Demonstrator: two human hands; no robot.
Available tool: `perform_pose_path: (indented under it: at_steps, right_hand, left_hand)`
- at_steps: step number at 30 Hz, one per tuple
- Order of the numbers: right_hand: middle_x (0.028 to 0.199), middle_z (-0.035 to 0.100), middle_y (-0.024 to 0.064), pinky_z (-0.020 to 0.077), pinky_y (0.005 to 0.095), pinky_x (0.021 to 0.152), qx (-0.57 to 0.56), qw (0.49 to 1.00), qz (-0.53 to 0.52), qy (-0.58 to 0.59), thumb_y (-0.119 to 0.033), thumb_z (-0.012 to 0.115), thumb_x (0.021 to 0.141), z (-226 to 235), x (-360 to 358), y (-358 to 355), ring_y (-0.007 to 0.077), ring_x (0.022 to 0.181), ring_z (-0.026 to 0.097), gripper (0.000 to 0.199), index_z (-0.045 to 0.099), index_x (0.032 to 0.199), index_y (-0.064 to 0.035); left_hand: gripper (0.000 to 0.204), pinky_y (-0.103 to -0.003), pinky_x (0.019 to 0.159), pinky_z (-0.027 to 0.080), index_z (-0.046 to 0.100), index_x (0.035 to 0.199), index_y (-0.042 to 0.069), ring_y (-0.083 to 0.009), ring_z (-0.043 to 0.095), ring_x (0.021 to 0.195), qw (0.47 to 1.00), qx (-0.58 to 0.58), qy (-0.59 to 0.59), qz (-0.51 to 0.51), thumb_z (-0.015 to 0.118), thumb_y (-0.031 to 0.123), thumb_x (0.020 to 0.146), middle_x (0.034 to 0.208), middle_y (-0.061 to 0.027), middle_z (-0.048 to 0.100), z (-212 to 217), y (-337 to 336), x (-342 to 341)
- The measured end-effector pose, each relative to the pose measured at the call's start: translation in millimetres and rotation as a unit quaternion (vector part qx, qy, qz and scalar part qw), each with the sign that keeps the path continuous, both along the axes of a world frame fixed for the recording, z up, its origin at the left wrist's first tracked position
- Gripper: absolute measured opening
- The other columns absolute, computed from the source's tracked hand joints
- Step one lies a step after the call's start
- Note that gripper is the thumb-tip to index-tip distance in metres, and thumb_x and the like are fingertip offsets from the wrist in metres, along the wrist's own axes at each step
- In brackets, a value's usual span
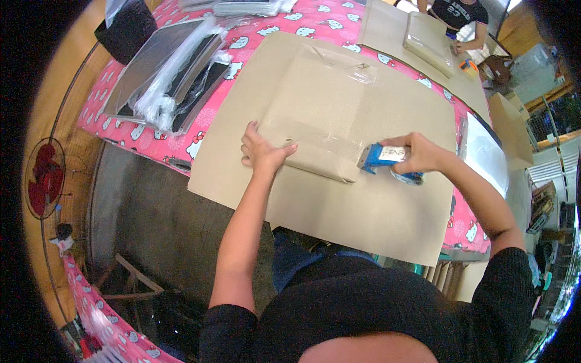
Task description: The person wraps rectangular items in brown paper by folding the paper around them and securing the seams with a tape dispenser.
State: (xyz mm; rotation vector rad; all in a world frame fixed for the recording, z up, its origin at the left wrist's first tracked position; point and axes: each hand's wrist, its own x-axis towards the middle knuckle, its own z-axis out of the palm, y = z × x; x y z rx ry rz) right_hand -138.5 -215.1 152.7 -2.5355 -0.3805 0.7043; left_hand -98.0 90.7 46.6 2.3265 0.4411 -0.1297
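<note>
A flat parcel wrapped in brown paper [321, 103] lies on a large brown cardboard sheet [375, 218], with clear tape across its far end and near end. My left hand [266, 149] rests on the parcel's near left corner, thumb stretched out and fingers over the edge. At the parcel's near right corner, my right hand [419, 154] grips a blue tape dispenser [381, 155]. The dispenser's front end points left, close beside the parcel. Whether tape runs from it to the parcel I cannot make out.
Stacked plastic-wrapped flat packs [175, 78] lie on the pink patterned tablecloth [248, 45] at left, beside a black bin [125, 30]. Across the table, a co-worker's hand [466, 46] is near another wrapped parcel [428, 39] and an orange tape dispenser [469, 67]. Clear plastic sheets [484, 154] lie at right.
</note>
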Motion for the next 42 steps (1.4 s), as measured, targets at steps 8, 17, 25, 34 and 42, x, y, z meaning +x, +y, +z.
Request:
perform_pose_path:
  at_steps: [8,17,25,34,42]
  right_hand:
    - [0.086,0.065,0.0228,0.0492,0.0415,0.07,-0.453,0.862,0.058,0.221,-0.044,0.076,0.047,-11,156,162,0.0294,0.078,0.063,0.053,0.069,0.078,-0.001]
    - [0.087,0.066,0.0155,0.0498,0.0397,0.07,-0.459,0.849,-0.257,0.043,-0.04,0.076,0.049,-19,4,-86,0.029,0.082,0.063,0.046,0.068,0.079,-0.0053]
    - [0.109,0.054,0.0189,0.0453,0.0427,0.08,-0.349,0.791,-0.441,-0.24,-0.012,0.071,0.068,-137,-91,-49,0.0338,0.097,0.055,0.063,0.045,0.126,-0.0145]
    - [0.104,0.05,0.0244,0.0363,0.0427,0.086,-0.021,0.788,-0.52,-0.33,-0.037,0.064,0.077,-171,-67,134,0.0354,0.1,0.045,0.048,0.057,0.105,0.0014]
    - [0.104,0.052,0.0093,0.0389,0.0309,0.084,0.382,0.687,-0.389,-0.481,-0.033,0.084,0.056,24,-92,105,0.0183,0.097,0.048,0.078,0.048,0.116,0.0005]
  left_hand:
    - [0.068,-0.054,0.106,0.01,0.027,0.138,0.002,-0.0297,0.014,0.136,0.895,0.225,-0.225,-0.312,0.037,0.049,0.089,0.145,-0.0193,0.019,-47,-30,40]
    - [0.073,-0.053,0.107,0.009,0.018,0.136,-0.009,-0.0334,0.011,0.136,0.9,0.249,-0.151,-0.324,0.032,0.047,0.091,0.146,-0.023,0.013,-37,-32,23]
    - [0.076,-0.051,0.107,0.013,0.021,0.138,-0.004,-0.0364,0.017,0.134,0.875,0.157,-0.161,-0.428,0.04,0.05,0.088,0.143,-0.0249,0.019,-39,-9,47]
    - [0.062,-0.043,0.092,0.038,0.049,0.116,-0.007,-0.0347,0.048,0.111,0.954,-0.125,-0.01,-0.273,0.059,0.043,0.082,0.115,-0.0269,0.051,-56,59,51]
    - [0.071,-0.035,0.099,0.032,0.036,0.128,-0.005,-0.0241,0.047,0.109,0.813,-0.432,-0.273,-0.28,0.068,0.03,0.075,0.115,-0.0151,0.051,99,83,35]
